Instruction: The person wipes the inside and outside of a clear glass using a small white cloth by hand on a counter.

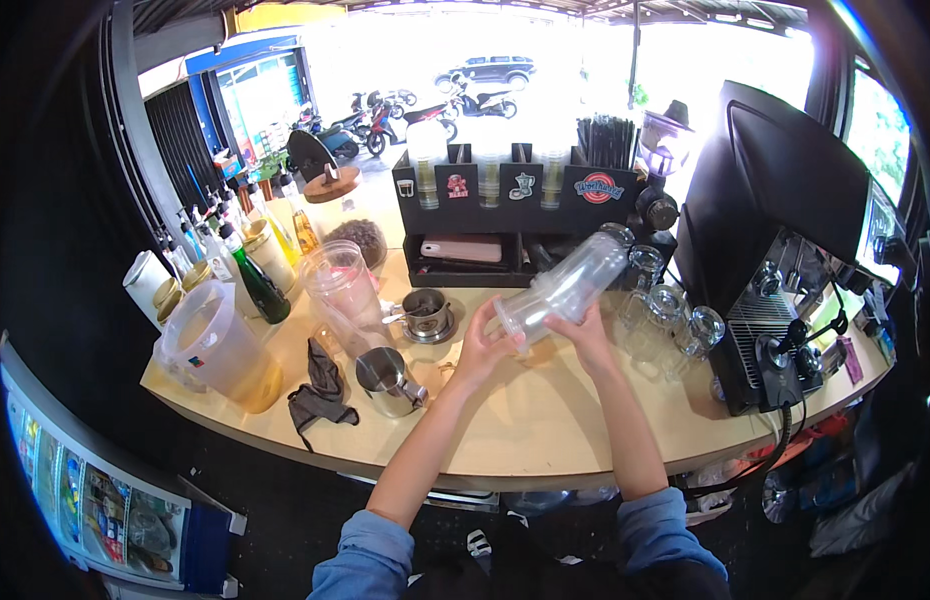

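Observation:
Both of my hands hold clear plastic cups (566,281), tilted up to the right above the wooden counter (510,442). My left hand (489,346) grips the lower left end near the rim. My right hand (587,337) supports the underside farther right. To the left stand a steel milk pitcher (382,379), a metal coffee dripper (427,311) on a saucer and a tall clear plastic jar (345,292). Upside-down glass mugs (664,311) stand right of my right hand.
A plastic pitcher of amber liquid (221,345), a crumpled dark cloth (320,390) and a green bottle (259,281) are at left. Behind is a black organizer (472,217) with cups and straws. An espresso machine (780,300) stands at right. The counter's curved edge is nearest me.

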The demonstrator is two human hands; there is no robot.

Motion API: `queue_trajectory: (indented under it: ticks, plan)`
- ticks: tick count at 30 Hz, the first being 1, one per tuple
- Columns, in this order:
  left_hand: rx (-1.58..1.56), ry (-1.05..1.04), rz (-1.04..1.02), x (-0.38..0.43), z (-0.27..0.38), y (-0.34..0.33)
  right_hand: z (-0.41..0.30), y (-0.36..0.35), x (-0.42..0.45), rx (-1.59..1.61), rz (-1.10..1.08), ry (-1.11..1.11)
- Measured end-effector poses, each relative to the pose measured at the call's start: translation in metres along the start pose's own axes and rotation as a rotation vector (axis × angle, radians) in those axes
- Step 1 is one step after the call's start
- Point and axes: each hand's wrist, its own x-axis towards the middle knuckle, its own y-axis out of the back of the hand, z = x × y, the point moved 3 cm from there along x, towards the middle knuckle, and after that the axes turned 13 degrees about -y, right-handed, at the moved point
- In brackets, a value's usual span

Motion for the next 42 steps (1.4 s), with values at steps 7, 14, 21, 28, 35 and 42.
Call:
queue_trajectory:
  ticks: [7, 14, 21, 28, 35, 42]
  plan:
    - [0.445, -0.128, -0.106, -0.008, 0.003, -0.008, 0.01, -0.001, 0.003, 0.148, -0.051, -0.207]
    - [0.501, -0.148, -0.129, -0.011, 0.02, -0.009, 0.02, -0.027, -0.008, -0.108, -0.066, -0.197]
    - [0.614, -0.227, -0.137, -0.006, 0.018, -0.001, 0.023, -0.03, -0.011, -0.194, -0.153, 0.009]
    - [0.567, -0.227, -0.111, -0.002, 0.021, -0.009, 0.014, -0.032, -0.012, -0.153, -0.111, -0.058]
    - [0.513, -0.285, -0.118, 0.0, 0.025, -0.015, 0.002, -0.034, -0.019, -0.158, -0.021, 0.065]
    - [0.488, -0.248, -0.125, -0.001, 0.026, -0.016, 0.004, -0.032, -0.019, -0.139, 0.014, 0.032]
